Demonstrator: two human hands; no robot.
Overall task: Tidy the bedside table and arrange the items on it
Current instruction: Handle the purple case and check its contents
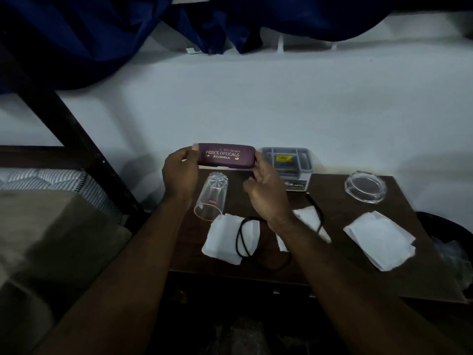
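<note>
A closed purple spectacle case (226,155) with gold lettering is held in the air above the back of the dark wooden bedside table (358,267). My left hand (179,172) grips its left end, thumb on top. My right hand (266,185) holds its right end with the fingertips. Below the case a clear drinking glass (211,198) lies on its side. A black cable (245,237) loops over a white tissue (225,239). Another tissue (311,221) lies partly under my right forearm.
A grey compartment organiser (289,162) with a yellow label stands at the back. A clear glass ashtray (364,187) sits back right, a folded white tissue (380,242) in front of it. A bed with striped mattress (51,178) is left; a dark bin (445,237) is right.
</note>
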